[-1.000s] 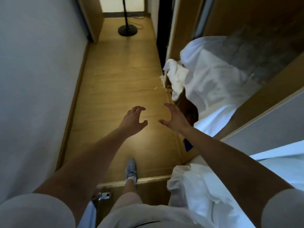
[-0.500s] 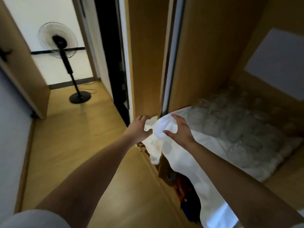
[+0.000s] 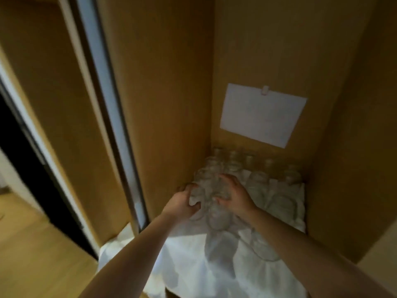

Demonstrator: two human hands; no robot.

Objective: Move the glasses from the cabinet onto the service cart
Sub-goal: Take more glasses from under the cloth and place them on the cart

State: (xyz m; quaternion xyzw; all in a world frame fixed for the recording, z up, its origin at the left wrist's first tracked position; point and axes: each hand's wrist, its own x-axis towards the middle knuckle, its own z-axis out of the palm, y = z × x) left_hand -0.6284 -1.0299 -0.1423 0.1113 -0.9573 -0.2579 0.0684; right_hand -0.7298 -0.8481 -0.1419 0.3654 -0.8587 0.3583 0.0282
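As both arms (image 3: 133, 250) stretch forward, left hand (image 3: 182, 204), right hand (image 3: 236, 196) cupping glasses (image 3: 256, 183)

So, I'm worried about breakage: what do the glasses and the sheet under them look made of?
The glasses look like clear glass: see-through, with pale glints, though blurred. The cloth looks like white woven fabric, matte, falling in soft folds.

Both hands are reaching deeper into the cabinet (image 3: 171, 104), leaving the front edge of the white cloth (image 3: 189, 259); the left hand (image 3: 182, 204) is curling round the leftmost glass (image 3: 196, 195); the right hand (image 3: 235, 195) is curling round the neighbouring glass (image 3: 218, 189); the view is swinging off the hallway onto the shelf.
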